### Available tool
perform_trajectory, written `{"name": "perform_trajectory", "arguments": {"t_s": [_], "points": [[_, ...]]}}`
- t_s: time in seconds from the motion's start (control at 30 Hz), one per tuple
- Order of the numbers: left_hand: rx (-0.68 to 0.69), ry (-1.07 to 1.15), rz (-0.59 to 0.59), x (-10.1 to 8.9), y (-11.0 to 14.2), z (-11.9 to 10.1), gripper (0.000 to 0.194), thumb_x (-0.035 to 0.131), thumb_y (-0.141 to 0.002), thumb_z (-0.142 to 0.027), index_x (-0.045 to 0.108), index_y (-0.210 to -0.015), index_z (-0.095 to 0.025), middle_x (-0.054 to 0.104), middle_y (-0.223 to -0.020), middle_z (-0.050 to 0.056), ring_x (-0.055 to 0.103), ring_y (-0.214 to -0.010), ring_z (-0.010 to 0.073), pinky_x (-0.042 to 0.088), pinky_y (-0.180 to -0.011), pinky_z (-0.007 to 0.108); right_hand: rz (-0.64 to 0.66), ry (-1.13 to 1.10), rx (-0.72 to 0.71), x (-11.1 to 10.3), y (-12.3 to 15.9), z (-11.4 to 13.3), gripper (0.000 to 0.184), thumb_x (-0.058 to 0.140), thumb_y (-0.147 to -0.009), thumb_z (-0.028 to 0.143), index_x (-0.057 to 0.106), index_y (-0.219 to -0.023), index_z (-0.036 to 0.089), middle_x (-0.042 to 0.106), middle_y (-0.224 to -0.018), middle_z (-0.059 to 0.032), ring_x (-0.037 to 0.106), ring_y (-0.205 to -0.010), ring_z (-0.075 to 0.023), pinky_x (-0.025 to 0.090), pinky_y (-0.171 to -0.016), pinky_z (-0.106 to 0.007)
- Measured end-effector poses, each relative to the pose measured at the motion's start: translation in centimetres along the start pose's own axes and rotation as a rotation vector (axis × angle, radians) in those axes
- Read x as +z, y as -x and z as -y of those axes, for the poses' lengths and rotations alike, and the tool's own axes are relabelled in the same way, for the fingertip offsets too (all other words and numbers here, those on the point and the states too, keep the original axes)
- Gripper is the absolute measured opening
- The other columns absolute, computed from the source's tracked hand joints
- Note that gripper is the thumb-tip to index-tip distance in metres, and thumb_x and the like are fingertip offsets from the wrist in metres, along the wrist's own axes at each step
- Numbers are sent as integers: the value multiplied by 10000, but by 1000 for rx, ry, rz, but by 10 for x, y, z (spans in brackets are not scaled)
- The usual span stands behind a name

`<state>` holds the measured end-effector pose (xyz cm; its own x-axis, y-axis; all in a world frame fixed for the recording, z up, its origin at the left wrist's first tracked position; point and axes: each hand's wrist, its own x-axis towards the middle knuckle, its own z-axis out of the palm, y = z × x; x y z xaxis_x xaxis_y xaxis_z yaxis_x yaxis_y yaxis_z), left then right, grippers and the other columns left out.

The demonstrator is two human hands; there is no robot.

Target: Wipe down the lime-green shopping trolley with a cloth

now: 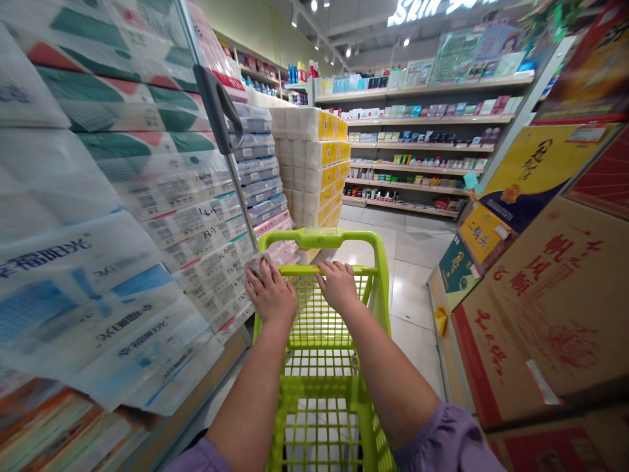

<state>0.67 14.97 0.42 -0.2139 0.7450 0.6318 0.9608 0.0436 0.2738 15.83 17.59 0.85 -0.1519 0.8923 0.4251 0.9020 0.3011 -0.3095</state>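
A lime-green plastic shopping basket cart (381, 282) with a lattice body stands in front of me, and I see no goods inside it. My left hand (271, 292) lies closed over the left corner of its rim, by the foot of a long metal pull rod. Under those fingers is a small greyish-brown thing (256, 261) that I cannot make out. My right hand (339, 285) is curled over the green crossbar, right of the middle. The rod leans up to the left and carries a dark grey loop handle (217, 108).
Stacked tissue packs (171, 170) rise close on the left, with yellow-and-white paper rolls (314, 167) beyond. Cardboard cartons (555, 308) and boxes line the right side. Shelves of small boxes and bottles (422, 121) stand ahead across the tiled floor (413, 282).
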Motion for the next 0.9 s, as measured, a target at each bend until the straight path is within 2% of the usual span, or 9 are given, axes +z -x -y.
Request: {"name": "perform_trajectory", "arguments": {"t_s": [0.1,0.2,0.3,0.37,0.47,0.6,0.67,0.8,0.9], "points": [[72,-12,7,4,-2,6,570,379,-846,-173,383,-1413,-110,319,-1505,191,100,-1428,396,206,-1071,666,-9,-4,-8,1,0,-1,357,409,-956,350,565,-1257,240,597,-1286,-64,467,-1195,-263,255,-1047,-458],[87,-32,1,6,-6,10,543,286,-878,-135,406,-1406,-179,347,-1501,154,190,-1410,369,319,-1006,648,-17,-12,-13,2,-1,-2,355,411,-953,345,565,-1254,237,602,-1277,-62,468,-1186,-259,251,-1046,-451],[63,-44,-3,4,-9,12,518,288,-890,-148,451,-1377,-213,402,-1474,128,287,-1346,376,396,-917,624,-19,-19,-6,3,-2,-1,351,420,-947,347,572,-1244,237,605,-1267,-64,475,-1174,-253,251,-1043,-440],[56,-36,-18,3,-10,13,495,323,-884,-150,494,-1343,-227,480,-1415,123,356,-1284,366,394,-906,612,-22,-26,7,3,-3,-1,343,431,-941,352,583,-1228,242,611,-1254,-65,482,-1163,-249,259,-1034,-430],[58,-10,-77,4,-10,17,461,347,-884,-142,556,-1271,-278,607,-1278,74,449,-1189,321,319,-968,613,-20,-35,21,3,-4,0,331,443,-931,359,601,-1201,248,626,-1222,-64,488,-1149,-245,272,-1017,-418],[99,44,-151,10,-12,22,434,355,-897,-158,564,-1255,-284,601,-1305,31,504,-1151,276,276,-1029,566,-11,-32,18,1,-4,2,343,467,-909,352,595,-1209,246,620,-1225,-65,486,-1142,-247,272,-1010,-424],[199,95,-90,14,-14,23,456,367,-880,-135,553,-1279,-257,563,-1352,43,524,-1152,250,332,-1023,498,-5,-25,15,1,-4,2,357,482,-896,347,586,-1223,248,610,-1243,-65,479,-1145,-255,264,-1015,-436],[406,112,141,17,-14,18,508,384,-834,-76,585,-1255,-279,550,-1365,9,487,-1226,243,404,-1001,430,-4,-24,11,1,-3,2,376,496,-885,347,577,-1237,242,602,-1259,-63,468,-1154,-267,255,-1021,-444],[344,55,149,16,-11,12,473,438,-849,-138,565,-1282,-282,431,-1465,39,390,-1319,317,381,-1028,514,-10,-24,15,1,-3,2,371,499,-880,337,580,-1231,245,600,-1262,-62,466,-1156,-265,251,-1024,-440]]}}
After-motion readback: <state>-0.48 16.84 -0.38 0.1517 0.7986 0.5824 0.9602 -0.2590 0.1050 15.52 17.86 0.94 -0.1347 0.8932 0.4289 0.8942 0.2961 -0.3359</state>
